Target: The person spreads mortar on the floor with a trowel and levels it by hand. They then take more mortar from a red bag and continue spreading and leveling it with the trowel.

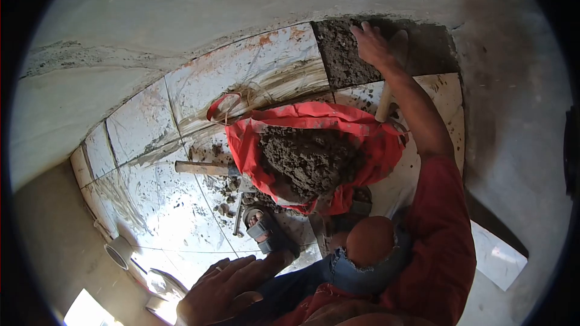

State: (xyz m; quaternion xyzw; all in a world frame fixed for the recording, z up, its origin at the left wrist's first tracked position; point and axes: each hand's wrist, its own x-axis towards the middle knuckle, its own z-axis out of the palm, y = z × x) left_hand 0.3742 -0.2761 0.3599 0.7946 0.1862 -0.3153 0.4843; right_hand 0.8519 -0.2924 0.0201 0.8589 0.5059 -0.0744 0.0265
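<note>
My right hand (371, 45) reaches to the far corner, fingers apart, over a bed of dark, damp mortar (341, 54); whether the fingertips press into it cannot be made out. Beneath my right forearm lies a tool with a pale handle (384, 101), its far end partly covered. My left hand (226, 290) is low in the view beside my leg, with its fingers stretched out and nothing held. Between my hands stands an open red bag (241, 151) heaped with mortar mix (308, 160).
Pale, mortar-smeared tiles (160, 199) cover the floor. A wooden-handled tool (202, 169) and a thin metal rod (237, 214) lie left of the bag, near my sandalled foot (263, 229). A pipe end (118, 252) and a white tile piece (498, 256) are near the walls.
</note>
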